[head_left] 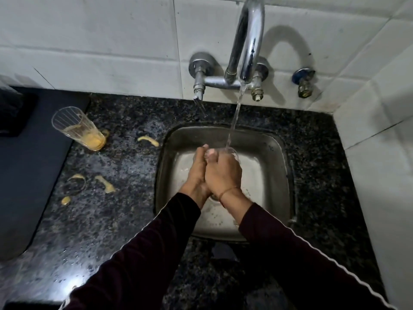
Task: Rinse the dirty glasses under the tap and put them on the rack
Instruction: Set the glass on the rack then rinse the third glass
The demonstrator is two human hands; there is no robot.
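Note:
Over the steel sink (169,166) both my hands wrap one clear glass (232,152), mostly hidden by my fingers. My left hand (197,173) grips its left side and my right hand (223,173) grips its right side. Water runs from the chrome tap (247,52) in a thin stream (234,117) onto the glass rim. A second glass (78,129), ribbed and smeared with yellow residue, stands on the dark granite counter (125,166) to the left of the sink.
Yellow smears (148,140) and drips (105,183) lie on the counter between the dirty glass and the sink. A dark mat or tray (33,166) covers the counter's left part. White tiled walls close in behind and on the right. A spare valve (304,82) sticks out right of the tap.

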